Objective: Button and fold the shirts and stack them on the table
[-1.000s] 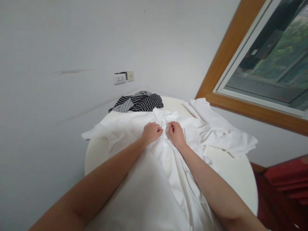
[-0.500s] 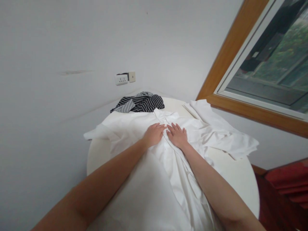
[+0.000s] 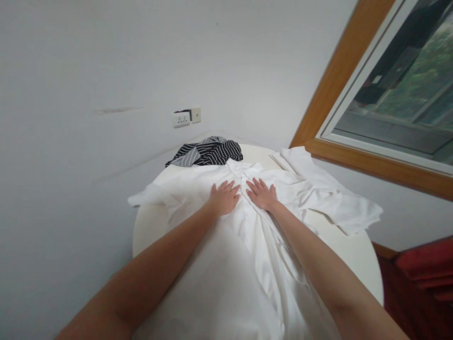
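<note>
Across a round white table [image 3: 354, 255], spread out wide: a white garment [image 3: 191, 186], with its collar [image 3: 235, 168] toward the far side and a crumpled striped cloth [image 3: 217, 153] just beyond it. Rests left hand [image 3: 225, 198] and right hand [image 3: 262, 194] palm down on either side of the centre strip [image 3: 243, 185], both spread open (gripping nothing) after curling closed there a second ago. Seems, from this pose, to be pressing the front flat now rather than plucking at it with bent fingers.

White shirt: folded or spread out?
Spread out: the shirt lies across the table, sleeves toward both sides, with the left hand and right hand on it.
</note>
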### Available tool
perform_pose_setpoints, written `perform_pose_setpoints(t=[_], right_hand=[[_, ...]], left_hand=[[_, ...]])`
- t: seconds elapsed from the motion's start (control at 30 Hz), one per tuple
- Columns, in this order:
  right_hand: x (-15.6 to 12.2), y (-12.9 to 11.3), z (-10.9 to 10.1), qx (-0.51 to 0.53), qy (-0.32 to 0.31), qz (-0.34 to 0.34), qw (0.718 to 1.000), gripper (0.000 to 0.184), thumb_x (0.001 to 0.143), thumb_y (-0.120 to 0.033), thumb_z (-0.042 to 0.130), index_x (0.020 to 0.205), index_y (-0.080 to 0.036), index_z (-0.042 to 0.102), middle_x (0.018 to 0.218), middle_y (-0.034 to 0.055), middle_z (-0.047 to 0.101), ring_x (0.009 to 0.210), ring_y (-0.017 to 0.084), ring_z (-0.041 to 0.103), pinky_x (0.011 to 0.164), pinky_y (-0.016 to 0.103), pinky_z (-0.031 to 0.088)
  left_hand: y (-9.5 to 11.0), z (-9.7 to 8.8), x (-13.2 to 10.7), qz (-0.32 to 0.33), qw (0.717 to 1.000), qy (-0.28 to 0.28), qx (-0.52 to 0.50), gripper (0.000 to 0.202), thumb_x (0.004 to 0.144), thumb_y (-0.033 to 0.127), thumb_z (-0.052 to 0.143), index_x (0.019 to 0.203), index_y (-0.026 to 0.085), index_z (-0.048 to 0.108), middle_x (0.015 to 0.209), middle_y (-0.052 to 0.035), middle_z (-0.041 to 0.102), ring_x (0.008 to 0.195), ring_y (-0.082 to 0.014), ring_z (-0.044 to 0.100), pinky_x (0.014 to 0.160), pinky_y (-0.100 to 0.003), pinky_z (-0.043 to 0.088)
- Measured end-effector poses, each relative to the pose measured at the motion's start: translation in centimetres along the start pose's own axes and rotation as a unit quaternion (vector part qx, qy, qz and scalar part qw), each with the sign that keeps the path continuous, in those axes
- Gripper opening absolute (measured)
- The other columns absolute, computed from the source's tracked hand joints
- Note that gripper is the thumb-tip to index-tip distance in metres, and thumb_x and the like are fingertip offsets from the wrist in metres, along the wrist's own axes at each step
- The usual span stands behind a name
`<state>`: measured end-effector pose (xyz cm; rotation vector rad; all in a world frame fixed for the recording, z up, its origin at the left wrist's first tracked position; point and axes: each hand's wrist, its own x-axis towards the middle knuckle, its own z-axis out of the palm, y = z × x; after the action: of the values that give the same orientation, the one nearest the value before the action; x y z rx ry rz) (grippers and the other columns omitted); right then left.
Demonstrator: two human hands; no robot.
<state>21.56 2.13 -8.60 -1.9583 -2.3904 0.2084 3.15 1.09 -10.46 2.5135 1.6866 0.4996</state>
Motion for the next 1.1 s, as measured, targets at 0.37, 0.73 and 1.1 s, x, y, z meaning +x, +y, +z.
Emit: perform_pose_setpoints(t=[0.37,0.73,1.1], right_hand=[[-2.2,2.3,-1.0,0.22,0.203,-0.114,0.947,0.029,0.091,-0.028,0.044,0.111,-0.019,0.064,0.115,0.0068,0.064,0.111,0.015,0.054,0.099,0.03,0.038],[-9.1,3.1,-2.6,0.179,0.068,-0.13,0.973,0.02,0.086,-0.033,0.051,0.076,-0.017,0.06,0.079,0.0036,0.059,0.07,0.015,0.053,0.068,0.026,0.039],[-6.9,5.2,-1.2,0.476,0.098,-0.006,0.874,0.037,0.076,-0.054,0.052,0.072,-0.018,0.06,0.065,-0.0007,0.059,0.063,0.015,0.05,0.064,0.028,0.039]], left_hand=[[-0.2,0.5,0.5,-0.011,1.0,-0.012,-0.011,0.048,0.092,0.041,0.033,0.139,0.035,0.044,0.151,-0.0041,0.034,0.14,-0.0323,0.025,0.108,-0.068,0.01],[0.0,0.4,0.5,-0.01,1.0,-0.009,0.016,0.051,0.093,0.041,0.029,0.141,0.032,0.04,0.152,-0.0056,0.031,0.14,-0.0316,0.025,0.107,-0.069,0.011],[1.7,-1.6,0.2,0.075,0.993,0.091,0.03,0.028,0.085,0.025,0.052,0.112,0.023,0.06,0.12,-0.0084,0.06,0.116,-0.0268,0.048,0.106,-0.052,0.027]])
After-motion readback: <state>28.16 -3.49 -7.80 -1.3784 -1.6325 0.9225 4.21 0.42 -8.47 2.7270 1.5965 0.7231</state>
